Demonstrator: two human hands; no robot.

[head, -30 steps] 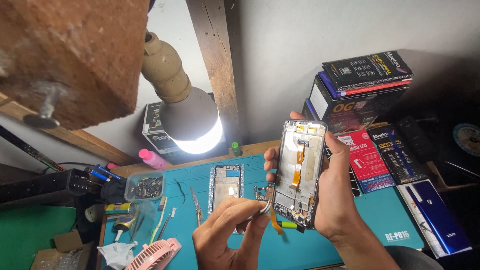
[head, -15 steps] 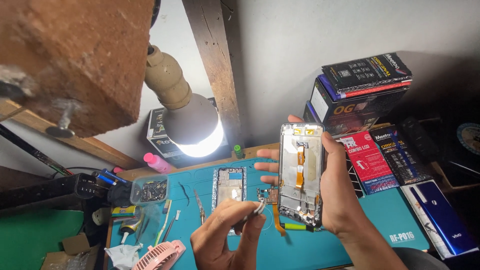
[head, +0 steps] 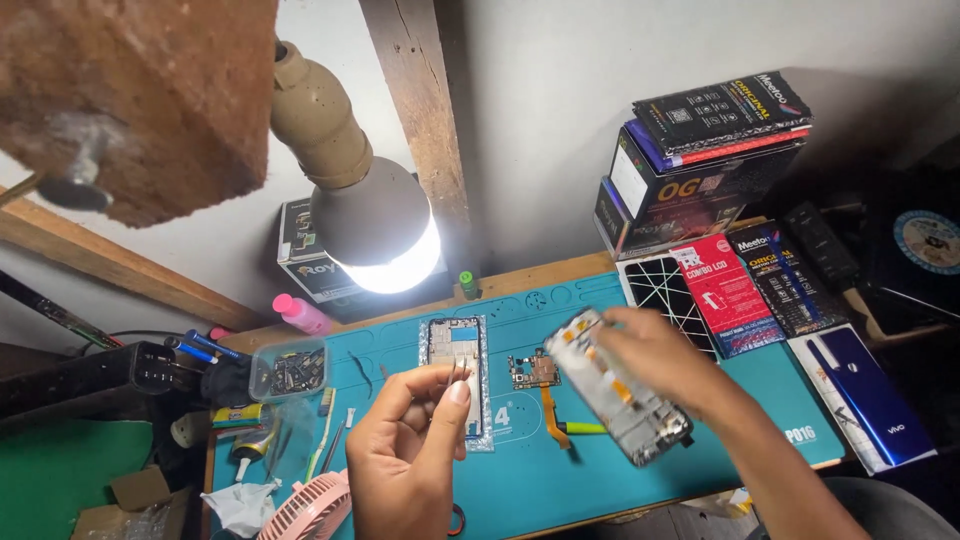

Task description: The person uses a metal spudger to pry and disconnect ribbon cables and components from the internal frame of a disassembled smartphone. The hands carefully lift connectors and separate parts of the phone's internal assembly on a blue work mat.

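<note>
My right hand (head: pixel 660 360) grips an opened phone frame (head: pixel 618 400), tilted low over the teal work mat (head: pixel 540 480); its inner parts and orange flex cable show. My left hand (head: pixel 410 450) is raised in front of me with the fingers pinched on thin metal tweezers (head: pixel 456 372). Behind the left hand a second phone frame (head: pixel 455 350) lies flat on the mat. A small circuit board (head: pixel 533 370) with an orange flex strip (head: pixel 553 420) lies on the mat between the hands.
A lit bulb (head: pixel 385 235) hangs low over the mat's back edge. A clear parts box (head: pixel 290 370), a pink bottle (head: pixel 300 313), brushes and a pink fan (head: pixel 310 510) sit left. Stacked boxes (head: pixel 690 170) and packaged parts (head: pixel 730 295) stand right.
My right hand has lowered the phone frame from upright to tilted near the mat. My left hand with the tweezers has drawn away from the frame, to the left.
</note>
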